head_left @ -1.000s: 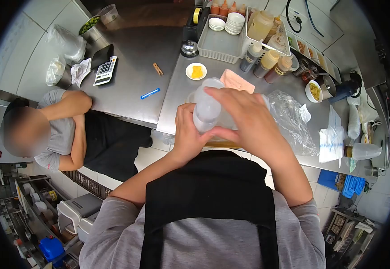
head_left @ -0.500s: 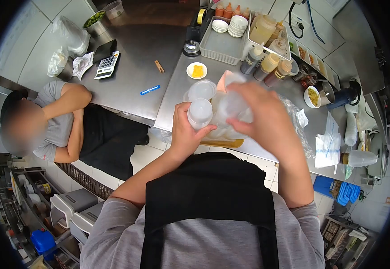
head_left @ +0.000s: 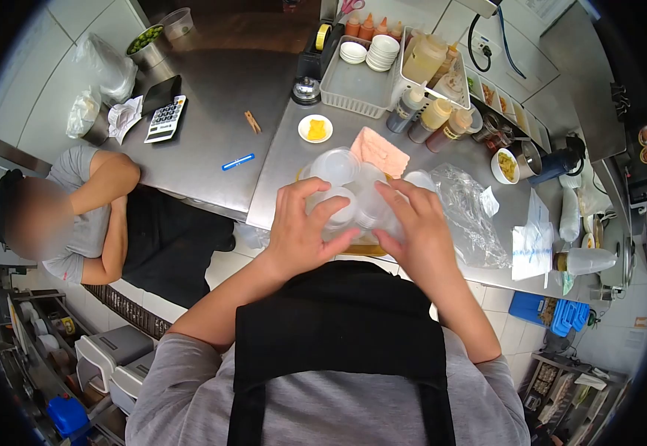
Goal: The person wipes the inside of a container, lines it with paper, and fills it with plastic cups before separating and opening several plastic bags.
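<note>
Several clear plastic cups, some in stacks, stand close together on a yellowish tray at the counter's near edge. My left hand curls round a small cup on the left side of the group. On the right side, my right hand has its fingers and thumb bent round more clear cups. Both hands partly hide what they hold. Behind the cups lies a pink cloth.
A person with folded arms is at the left. Sauce bottles, a white basket with small dishes, and a plate with something yellow stand farther back. Crumpled clear plastic lies right of the cups.
My right hand has lowered a clear cup or stack into the group, uncovering the pink cloth. My left hand has opened slightly and shifted left, still at the small cup.
</note>
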`<state>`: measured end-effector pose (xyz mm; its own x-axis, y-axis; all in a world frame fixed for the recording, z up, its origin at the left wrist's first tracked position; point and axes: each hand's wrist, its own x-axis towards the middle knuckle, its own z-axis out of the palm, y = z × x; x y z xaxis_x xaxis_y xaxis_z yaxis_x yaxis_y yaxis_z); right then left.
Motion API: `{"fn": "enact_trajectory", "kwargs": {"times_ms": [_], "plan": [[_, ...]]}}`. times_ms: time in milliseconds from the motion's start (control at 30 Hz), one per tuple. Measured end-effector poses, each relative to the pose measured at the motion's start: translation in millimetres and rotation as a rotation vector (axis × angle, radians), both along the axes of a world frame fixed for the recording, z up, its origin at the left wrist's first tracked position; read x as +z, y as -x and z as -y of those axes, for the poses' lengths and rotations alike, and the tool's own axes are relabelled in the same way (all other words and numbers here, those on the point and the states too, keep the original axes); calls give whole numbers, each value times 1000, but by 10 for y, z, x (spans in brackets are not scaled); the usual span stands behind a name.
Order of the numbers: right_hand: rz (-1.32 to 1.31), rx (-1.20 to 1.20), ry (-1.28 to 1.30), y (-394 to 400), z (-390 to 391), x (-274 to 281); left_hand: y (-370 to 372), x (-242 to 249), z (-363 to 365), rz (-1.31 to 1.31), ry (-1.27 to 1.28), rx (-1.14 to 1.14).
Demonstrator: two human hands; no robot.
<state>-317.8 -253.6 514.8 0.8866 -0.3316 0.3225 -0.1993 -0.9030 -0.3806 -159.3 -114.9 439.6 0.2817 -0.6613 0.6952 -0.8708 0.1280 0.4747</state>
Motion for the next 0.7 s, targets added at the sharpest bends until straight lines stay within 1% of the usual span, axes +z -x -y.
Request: {"fn": "enact_trajectory", "kwargs": {"times_ms": [33, 67, 133, 167, 233, 267, 300, 333, 367, 433, 500, 567, 600, 633, 667, 700], "plan": [[-3, -8, -2, -21, -31, -5, 38, 85, -12, 14, 29, 41], [-17, 11, 38, -32, -49, -6, 22, 112, -5, 10, 26, 31], [-47, 26, 91, -46, -77, 4, -63, 148, 30, 255, -37, -17], [-46, 8, 93, -40, -91, 1, -79, 137, 32, 257, -32, -34], [-45, 24, 135, -8, -96, -6, -88, 93, 26, 131, 55, -42], [-52, 5, 138, 27, -90, 31, -76, 129, 16, 156, 48, -30], [-3, 26, 103, 62, -82, 95, -69, 169, 15, 149, 53, -49], [47, 51, 70, 93, -69, 133, -65, 207, 12, 230, -49, -19], [41, 39, 73, 161, 37, 101, -72, 226, 6, 313, -150, 15], [370, -271, -133, 411, 458, -75, -99, 229, -11, 270, -105, 1], [184, -496, 28, 636, 796, -298, -169, 187, -58, 228, -64, -10], [-351, -693, 160, 917, 911, -942, -294, 3, -117, -108, 54, -12], [-404, -651, 195, 1036, 827, -1228, -356, -119, -169, -251, 49, 26], [-457, -606, 229, 1159, 726, -1506, -358, -258, -208, -509, 43, 101], [-197, -616, 119, 1310, 759, -1847, -343, -412, -259, -768, 34, 180], [63, -612, 9, 1426, 792, -2048, -324, -606, -329, -770, 39, 178]]}}
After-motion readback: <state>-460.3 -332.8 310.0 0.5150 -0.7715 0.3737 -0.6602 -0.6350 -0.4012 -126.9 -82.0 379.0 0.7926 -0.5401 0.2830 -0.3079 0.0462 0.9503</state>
